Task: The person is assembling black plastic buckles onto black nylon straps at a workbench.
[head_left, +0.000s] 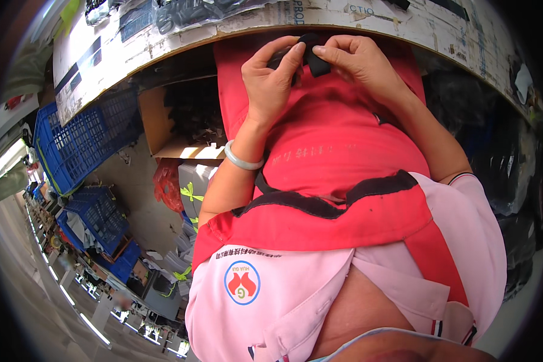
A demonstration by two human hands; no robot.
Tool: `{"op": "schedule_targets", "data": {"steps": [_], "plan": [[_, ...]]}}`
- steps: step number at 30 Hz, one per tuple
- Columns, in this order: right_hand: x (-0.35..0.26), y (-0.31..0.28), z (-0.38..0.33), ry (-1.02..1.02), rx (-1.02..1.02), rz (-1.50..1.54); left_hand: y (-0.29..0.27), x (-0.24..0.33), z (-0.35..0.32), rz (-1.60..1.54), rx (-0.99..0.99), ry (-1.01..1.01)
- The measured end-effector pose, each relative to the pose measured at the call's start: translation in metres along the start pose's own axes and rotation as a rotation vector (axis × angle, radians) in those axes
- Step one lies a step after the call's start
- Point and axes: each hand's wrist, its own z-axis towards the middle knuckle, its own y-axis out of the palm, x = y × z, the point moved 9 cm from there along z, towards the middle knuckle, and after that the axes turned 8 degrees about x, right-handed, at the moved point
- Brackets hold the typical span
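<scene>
Fingers of the left hand [270,78] and the right hand [355,57] pinched a small black strap [312,55], its long axis slanting down toward the right.

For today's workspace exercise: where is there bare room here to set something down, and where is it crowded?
Bare: the worktable edge strip just above both hands, left hand and right hand, which pinch a small black part. Crowded: bagged parts farther back; blue crates left.

Hands at the bench edge, crates to the left

Both hands meet on a small strap piece [311,55] just near of the bench [404,27]; left hand [271,78] beside right hand [356,60]. Crates [78,145] stand left, a cardboard box [169,136] between them and the apron [338,151].
</scene>
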Motion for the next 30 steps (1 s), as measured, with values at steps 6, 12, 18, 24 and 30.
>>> {"op": "schedule_targets", "data": {"steps": [6,12,18,24,30], "plan": [[0.002,-0.001,0.008,-0.006,-0.084,0.237,0.003,0.008,-0.002,-0.003,-0.086,0.059],[0.003,-0.006,0.008,-0.045,-0.097,0.042,0.011,0.031,-0.02,0.064,-0.246,0.206],[-0.007,0.0,0.008,-0.195,-0.098,0.082,0.01,0.042,-0.031,0.123,-0.301,0.294],[-0.011,0.005,0.001,-0.048,-0.178,0.22,0.008,0.051,-0.036,0.222,-0.291,0.382],[-0.016,0.012,-0.004,-0.1,-0.212,0.2,0.005,0.047,-0.039,0.215,-0.294,0.368]]}}
